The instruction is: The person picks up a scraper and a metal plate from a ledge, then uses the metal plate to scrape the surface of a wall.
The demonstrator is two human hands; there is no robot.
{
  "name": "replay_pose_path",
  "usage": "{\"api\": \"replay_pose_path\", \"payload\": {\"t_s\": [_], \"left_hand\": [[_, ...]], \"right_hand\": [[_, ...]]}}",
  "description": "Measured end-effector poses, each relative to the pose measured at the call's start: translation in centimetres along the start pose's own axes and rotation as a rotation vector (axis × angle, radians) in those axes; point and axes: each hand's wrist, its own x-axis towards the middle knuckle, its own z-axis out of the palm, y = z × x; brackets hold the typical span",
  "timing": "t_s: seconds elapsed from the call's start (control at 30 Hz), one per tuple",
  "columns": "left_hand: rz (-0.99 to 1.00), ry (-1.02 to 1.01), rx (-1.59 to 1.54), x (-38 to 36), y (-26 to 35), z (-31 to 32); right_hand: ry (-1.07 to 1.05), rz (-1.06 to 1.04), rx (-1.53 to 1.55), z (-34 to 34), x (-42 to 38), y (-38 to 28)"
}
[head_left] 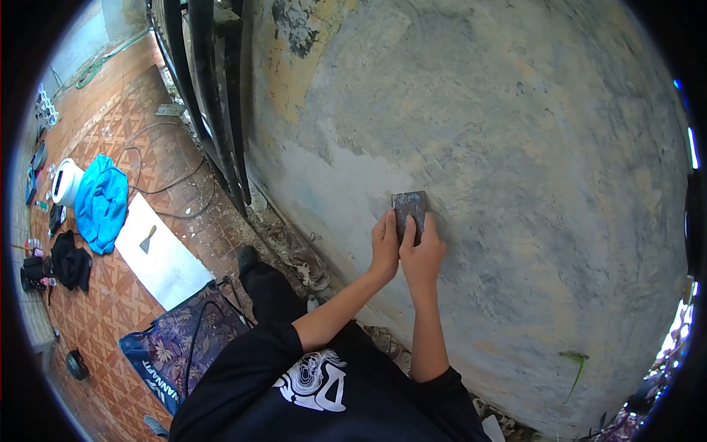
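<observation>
Both of my hands grip a dark grey, worn sanding block (409, 205) that lies against the patchy plastered wall (515, 162). Along its left edge are the closed fingers of my left hand (384, 247). My right hand (422, 249) wraps its lower right side, thumb across the face. The face of the block toward the wall is hidden. A smoother pale grey patch (353, 180) spreads over the wall left of the block, with rougher, streaked plaster to the right.
Black metal bars (213, 96) stand at the wall's left edge. On the tiled floor lie a white board (166, 258) with a putty knife (148, 239) on it, a blue cloth (101, 202), a white bucket (66, 183), a patterned bag (195, 335) and a cable (177, 216). Rubble lines the wall's foot.
</observation>
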Motion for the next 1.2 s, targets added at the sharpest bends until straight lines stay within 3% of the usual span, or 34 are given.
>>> {"api": "replay_pose_path", "payload": {"t_s": [0.07,0.13,0.2,0.33,0.4,0.43,0.5,0.63,0.73,0.77,1.1,1.2], "left_hand": [[-0.030,0.036,-0.121,-0.5,0.5,1.2],[-0.066,0.078,-0.251,-1.5,1.9,3.2],[-0.226,0.216,-0.432,-2.1,3.1,4.7],[-0.147,0.182,-0.468,-0.9,0.7,3.7],[0.161,0.190,0.352,0.3,0.3,1.3],[0.160,0.184,0.356,0.3,0.1,0.3],[0.048,0.045,-0.087,1.7,1.1,-1.2],[-0.061,0.091,-0.160,-1.6,2.9,2.5],[-0.158,0.078,-0.212,-2.3,1.7,3.7],[-0.085,0.061,-0.216,-2.1,1.1,3.8],[-0.126,0.022,-0.272,-1.4,1.8,3.1],[-0.025,0.006,-0.082,-0.8,0.5,1.8]], "right_hand": [[-0.032,0.005,0.047,-0.6,0.7,-0.8],[-0.091,-0.077,-0.168,-1.7,1.7,-1.8],[-0.104,-0.080,-0.199,-2.0,2.3,-2.1],[-0.065,-0.071,-0.246,-1.3,2.1,-1.9],[-0.031,-0.089,-0.116,1.2,2.0,-0.6],[0.007,-0.107,0.022,2.0,1.9,-0.6],[0.012,-0.118,-0.029,2.0,2.6,-1.9],[-0.104,-0.046,-0.144,-2.0,2.0,-3.3],[-0.126,-0.023,-0.199,-3.4,1.9,-3.0],[-0.127,0.004,-0.215,-3.5,1.8,-2.9],[0.007,-0.022,-0.251,-1.4,1.5,-2.4],[0.146,-0.008,-0.086,-0.3,0.4,-0.5]]}}
